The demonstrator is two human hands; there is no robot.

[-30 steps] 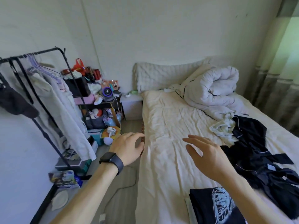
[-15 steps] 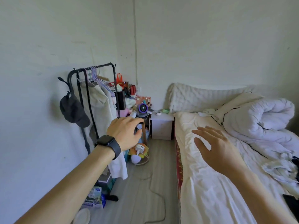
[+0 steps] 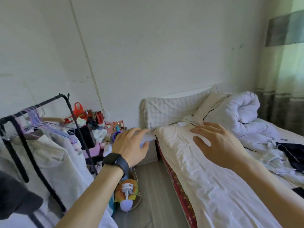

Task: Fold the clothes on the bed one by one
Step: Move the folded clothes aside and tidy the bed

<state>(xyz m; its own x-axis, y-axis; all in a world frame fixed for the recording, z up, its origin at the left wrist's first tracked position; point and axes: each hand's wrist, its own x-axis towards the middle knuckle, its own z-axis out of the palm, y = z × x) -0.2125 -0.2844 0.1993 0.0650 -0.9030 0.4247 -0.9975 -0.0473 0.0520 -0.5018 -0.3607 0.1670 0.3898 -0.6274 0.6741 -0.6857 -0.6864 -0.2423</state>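
The bed (image 3: 209, 191) with its cream sheet runs from the lower right up to the far wall. A dark garment (image 3: 294, 153) lies crumpled at the right edge, mostly cut off by the frame. My left hand (image 3: 131, 145), with a black watch on the wrist, hovers in the air over the gap beside the bed, fingers relaxed and holding nothing. My right hand (image 3: 217, 143) floats above the sheet with fingers spread, palm down, also holding nothing. Neither hand touches any clothing.
A rolled white duvet (image 3: 236, 114) and a pillow (image 3: 171, 111) sit at the head of the bed. A black clothes rack (image 3: 37, 145) with hanging garments stands at the left. A cluttered shelf (image 3: 93, 129), a small white nightstand (image 3: 148, 153) and a curtain (image 3: 286, 79) fill the rest.
The view swung left away from the dark clothes, then partly back right. Both hands stayed raised and holding nothing; the dark garment is back at the right edge.
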